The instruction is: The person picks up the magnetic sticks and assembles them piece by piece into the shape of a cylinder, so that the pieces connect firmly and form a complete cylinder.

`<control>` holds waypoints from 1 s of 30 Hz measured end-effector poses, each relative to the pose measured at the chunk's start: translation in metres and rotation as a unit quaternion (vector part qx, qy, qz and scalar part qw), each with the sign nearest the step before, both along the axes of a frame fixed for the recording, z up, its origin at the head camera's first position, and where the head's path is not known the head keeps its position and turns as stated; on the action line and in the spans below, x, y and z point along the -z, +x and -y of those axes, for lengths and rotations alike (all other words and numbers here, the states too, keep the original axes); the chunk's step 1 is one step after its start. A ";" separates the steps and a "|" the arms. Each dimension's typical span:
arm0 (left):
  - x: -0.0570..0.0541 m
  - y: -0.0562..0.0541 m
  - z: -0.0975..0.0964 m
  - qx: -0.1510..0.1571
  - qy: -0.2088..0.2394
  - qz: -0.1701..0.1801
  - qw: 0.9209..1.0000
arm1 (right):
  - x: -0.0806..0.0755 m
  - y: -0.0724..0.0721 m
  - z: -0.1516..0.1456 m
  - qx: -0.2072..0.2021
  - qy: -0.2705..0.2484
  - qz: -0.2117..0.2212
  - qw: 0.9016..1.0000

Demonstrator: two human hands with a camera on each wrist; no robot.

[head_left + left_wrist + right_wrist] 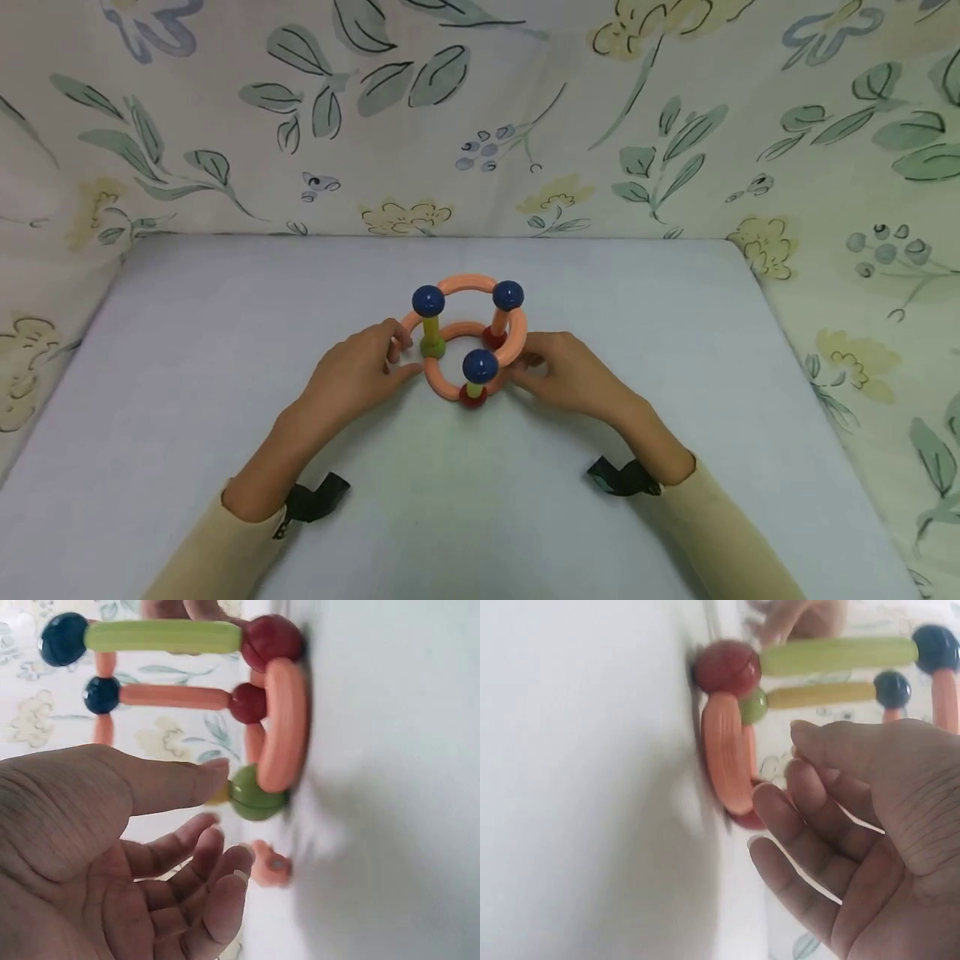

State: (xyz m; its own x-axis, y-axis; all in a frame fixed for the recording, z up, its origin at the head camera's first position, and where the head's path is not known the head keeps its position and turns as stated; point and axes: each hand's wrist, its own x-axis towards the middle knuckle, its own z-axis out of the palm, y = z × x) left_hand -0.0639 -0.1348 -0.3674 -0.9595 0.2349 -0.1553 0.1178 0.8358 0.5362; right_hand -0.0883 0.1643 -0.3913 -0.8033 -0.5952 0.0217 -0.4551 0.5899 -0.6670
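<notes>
A toy frame of magnetic rods and balls stands on the table. Its base ring has orange curved rods, red balls and a green ball. Yellow, orange and lime-green uprights carry blue balls. Two orange curved rods join the top. On the left, my left hand has its thumb near the green ball, fingers loosely bent. Another orange curved rod is partly hidden beyond those fingers. My right hand is close beside the right side, fingers loosely bent, gripping nothing visible.
The white tabletop spreads around the frame. A flower-patterned cloth hangs behind the table and shows along both sides. Dark straps with small devices sit at both wrists, by the beige sleeves.
</notes>
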 end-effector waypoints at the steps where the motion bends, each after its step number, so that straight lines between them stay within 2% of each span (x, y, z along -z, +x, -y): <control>1: -0.003 0.001 -0.002 0.009 -0.002 0.010 1.000 | 0.000 -0.003 -0.004 0.012 0.000 0.000 1.000; 5: -0.006 0.005 -0.017 0.056 0.018 0.028 0.998 | 0.001 -0.017 -0.014 0.054 0.002 0.001 0.999; 7: -0.003 0.007 -0.024 0.075 0.033 0.021 0.996 | 0.003 -0.025 -0.012 0.056 -0.004 0.001 0.998; 9: 0.001 0.009 -0.029 0.085 0.042 0.006 0.995 | 0.005 -0.031 -0.008 0.039 -0.020 0.008 0.999; 13: 0.012 0.014 -0.039 0.095 0.063 -0.014 0.993 | 0.013 -0.039 0.000 0.000 -0.057 0.027 0.998; 21: 0.035 0.020 -0.051 0.088 0.063 -0.046 0.993 | 0.028 -0.040 0.002 -0.003 -0.093 0.020 0.995; 25: 0.035 0.019 -0.050 0.080 0.057 -0.046 0.994 | 0.031 -0.040 0.001 -0.011 -0.101 0.024 0.995; 30: 0.030 0.017 -0.049 0.090 0.067 -0.041 0.993 | 0.031 -0.039 -0.003 0.009 -0.091 0.022 0.996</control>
State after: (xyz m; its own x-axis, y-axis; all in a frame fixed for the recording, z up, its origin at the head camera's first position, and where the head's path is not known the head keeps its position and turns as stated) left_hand -0.0469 -0.0860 -0.3975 -0.9084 0.4167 -0.0342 0.3066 0.7194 0.6233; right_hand -0.1276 0.1670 -0.4225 -0.8162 -0.5703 0.0925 -0.4140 0.4657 -0.7821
